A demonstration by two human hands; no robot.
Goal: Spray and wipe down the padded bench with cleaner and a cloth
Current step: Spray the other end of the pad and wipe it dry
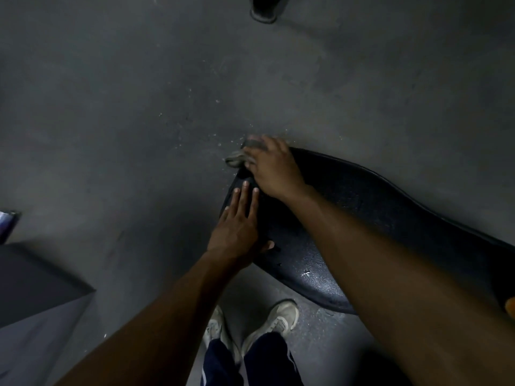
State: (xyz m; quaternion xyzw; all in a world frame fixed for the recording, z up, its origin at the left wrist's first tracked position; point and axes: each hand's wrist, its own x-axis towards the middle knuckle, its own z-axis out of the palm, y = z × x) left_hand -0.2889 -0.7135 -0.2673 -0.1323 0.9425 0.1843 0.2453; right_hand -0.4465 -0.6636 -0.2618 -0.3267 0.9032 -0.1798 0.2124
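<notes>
We look down at a black padded bench (348, 218) that runs from the middle of the view toward the right edge, over a dark grey floor (139, 93). Our right hand (274, 169) is at the far end of the bench and presses a grey cloth (237, 158) against the pad; the fingers are curled over the cloth, which bunches out on the left of the hand and hangs a little past the bench edge. Our left hand (239, 227) lies flat on the near corner of the same end, fingers stretched and close together, thumb spread to the right, holding nothing. The two hands are near each other but we cannot tell if they touch. A small white mark (306, 273) shows on the pad near the front edge (maybe a scratch or a wet spot, it is too small to say). Below the bench we see two pale shoes (278, 319) and dark trousers (250, 363). A grey box (36, 280) stands at the left.
</notes>
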